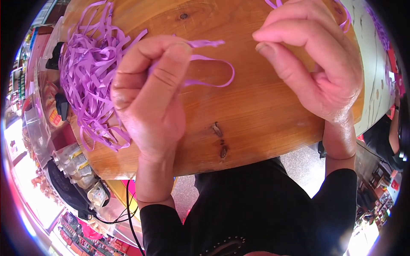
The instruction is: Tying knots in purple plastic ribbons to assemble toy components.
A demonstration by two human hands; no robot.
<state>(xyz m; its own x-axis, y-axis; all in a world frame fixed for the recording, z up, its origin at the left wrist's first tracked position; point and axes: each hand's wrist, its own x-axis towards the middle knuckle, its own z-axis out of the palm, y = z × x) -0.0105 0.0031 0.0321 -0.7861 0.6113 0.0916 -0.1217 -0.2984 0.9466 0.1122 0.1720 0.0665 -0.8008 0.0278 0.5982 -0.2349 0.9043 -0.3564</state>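
Note:
My left hand (151,89) is closed over the table, thumb pressed against the bent fingers, holding a purple ribbon (213,84). To the right of that hand the ribbon makes a loose loop, and a short knotted or twisted end sticks out above it. The part inside my grip is hidden. My right hand (316,59) is raised at the right, fingers curled and thumb tip close against the index fingertip. No ribbon shows between these tips. A tangled pile of purple ribbons (96,68) lies just left of my left hand.
The wooden table (256,123) has dark knots and a curved near edge. More purple ribbon (346,19) lies beyond my right hand. A pale marbled surface (376,94) adjoins on the right. A black mesh bag (66,187) and clear packages are at the lower left.

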